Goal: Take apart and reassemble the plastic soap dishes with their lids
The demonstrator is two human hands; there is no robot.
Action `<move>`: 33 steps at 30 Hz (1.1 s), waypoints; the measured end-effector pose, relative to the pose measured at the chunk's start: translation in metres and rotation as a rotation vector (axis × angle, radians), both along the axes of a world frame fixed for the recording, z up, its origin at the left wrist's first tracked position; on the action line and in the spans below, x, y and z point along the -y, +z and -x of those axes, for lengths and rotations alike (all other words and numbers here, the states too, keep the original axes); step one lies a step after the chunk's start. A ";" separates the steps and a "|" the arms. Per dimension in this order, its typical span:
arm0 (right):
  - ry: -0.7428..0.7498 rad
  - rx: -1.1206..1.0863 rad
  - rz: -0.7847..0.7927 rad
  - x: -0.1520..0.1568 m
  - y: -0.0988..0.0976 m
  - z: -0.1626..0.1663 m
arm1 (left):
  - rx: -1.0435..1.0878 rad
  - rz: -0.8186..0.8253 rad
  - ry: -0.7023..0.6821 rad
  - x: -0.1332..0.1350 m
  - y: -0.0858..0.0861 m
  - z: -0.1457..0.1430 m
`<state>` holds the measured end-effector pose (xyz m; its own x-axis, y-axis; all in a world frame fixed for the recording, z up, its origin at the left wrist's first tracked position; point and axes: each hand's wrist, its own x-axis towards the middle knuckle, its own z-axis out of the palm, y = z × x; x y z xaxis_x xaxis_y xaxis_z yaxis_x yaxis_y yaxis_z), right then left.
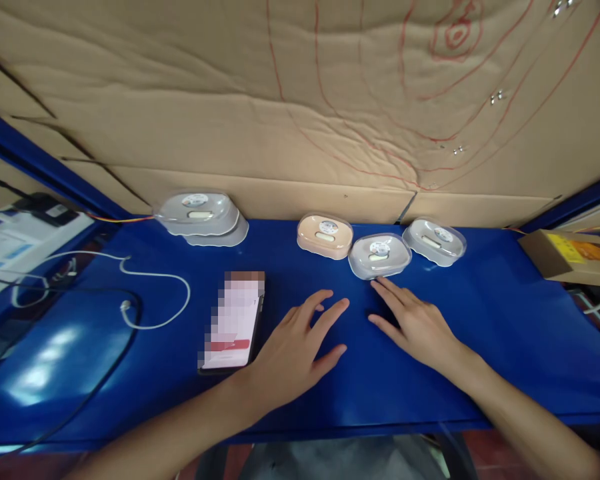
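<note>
My left hand (300, 347) hovers over the blue table with its fingers apart and nothing in them, just right of a phone (233, 320) whose lit screen is partly blurred out. My right hand (420, 327) is stretched out, its fingertips at the near edge of a grey oval plastic box (380, 257) with a clear lid and a round sticker; whether they touch it I cannot tell. Beside that box are a peach one (325, 237) on its left and another grey one (434, 241) on its right. Further left, grey boxes (197, 215) of the same shape are stacked.
A cardboard sheet (205, 133) with red drawn lines stands behind the blue table (380, 400). White and black cables (187, 293) lie on the left. An open cardboard box (570, 257) stands at the right edge, and a black device (50, 208) at the far left.
</note>
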<state>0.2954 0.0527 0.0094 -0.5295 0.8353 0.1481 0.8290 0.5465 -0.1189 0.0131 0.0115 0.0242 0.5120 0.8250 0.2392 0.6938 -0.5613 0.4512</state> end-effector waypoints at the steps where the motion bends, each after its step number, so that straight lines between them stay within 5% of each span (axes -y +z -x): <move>1: -0.003 -0.008 -0.016 -0.006 -0.002 -0.001 | -0.012 -0.009 -0.001 0.000 0.000 0.000; 7: 0.043 -0.168 -0.026 -0.045 -0.001 -0.024 | -0.065 -0.091 -0.014 0.002 0.001 0.001; 13: -0.358 -0.137 -0.342 -0.077 0.006 -0.087 | -0.102 -0.161 -0.044 0.003 0.001 0.002; 19: -0.439 0.003 -0.131 -0.085 0.005 -0.123 | -0.131 -0.140 -0.059 0.000 -0.002 0.002; 24: -0.499 0.025 -0.057 -0.061 0.017 -0.126 | -0.139 -0.122 -0.063 -0.001 -0.005 0.002; 28: -0.322 -0.046 0.080 -0.032 0.030 -0.114 | -0.132 -0.084 -0.082 -0.002 -0.006 0.003; 33: 0.071 -0.175 0.271 -0.001 0.046 -0.059 | -0.027 -0.016 -0.101 -0.001 -0.009 0.003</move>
<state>0.3540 0.0533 0.0555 -0.5740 0.8186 0.0198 0.7440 0.5314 -0.4049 0.0101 0.0128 0.0152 0.5989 0.7650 0.2369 0.6450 -0.6361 0.4236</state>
